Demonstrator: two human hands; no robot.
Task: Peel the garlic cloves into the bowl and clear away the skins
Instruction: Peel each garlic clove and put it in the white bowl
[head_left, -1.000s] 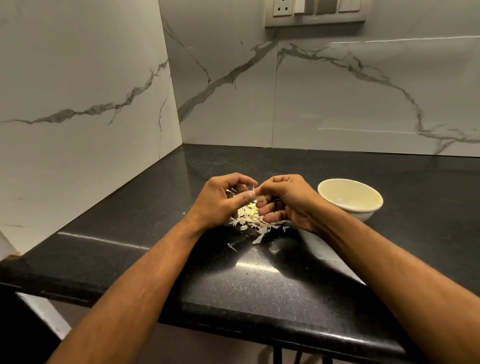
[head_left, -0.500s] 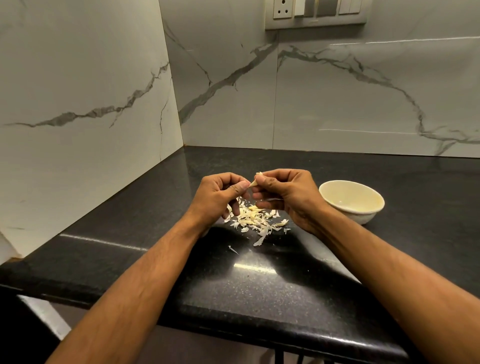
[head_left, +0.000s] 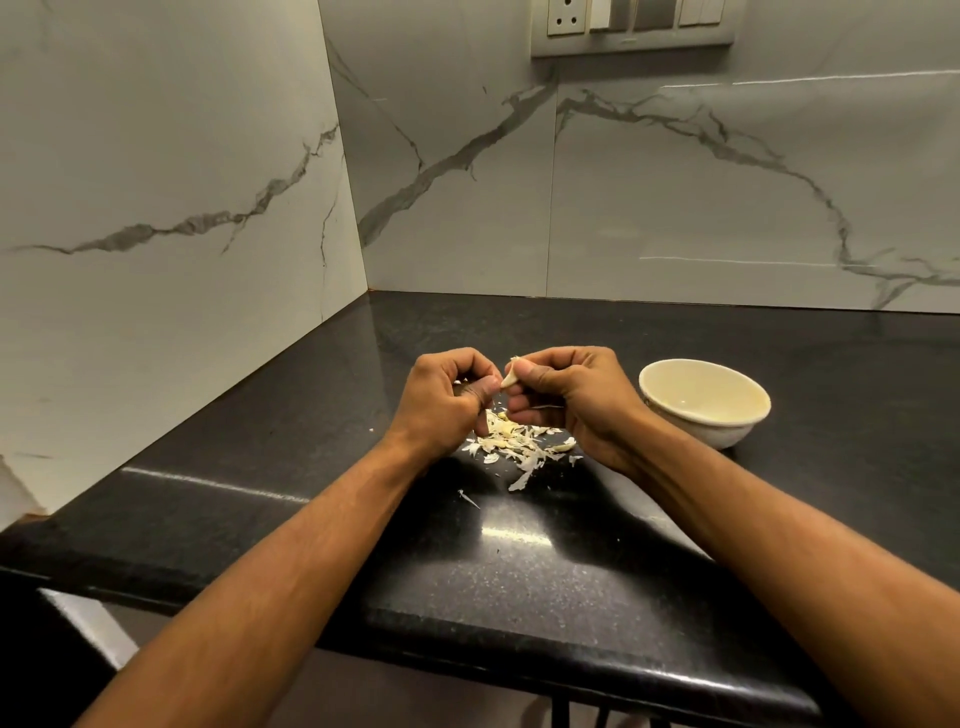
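We see both hands raised just above a black stone counter (head_left: 519, 571), meeting over a loose heap of garlic skins (head_left: 519, 441). The right hand (head_left: 571, 395) pinches a pale garlic clove (head_left: 510, 376) between thumb and forefinger, its other fingers curled beneath. The left hand (head_left: 447, 395) has its fingers curled inward, and its thumb tip meets the lower end of the clove, so we take it to be gripping the clove too, though the exact contact is small and hard to make out. The skins lie scattered on the counter directly below the hands, with one longer strip trailing toward us and a thin sliver (head_left: 469, 498) lying apart on the near left. To the right of the right hand, just beside its wrist, stands a cream bowl (head_left: 727, 436); we cannot tell what it holds. Behind the counter rise white marble-veined wall tiles (head_left: 675, 182), and a switch plate (head_left: 634, 26) sits at the top edge.
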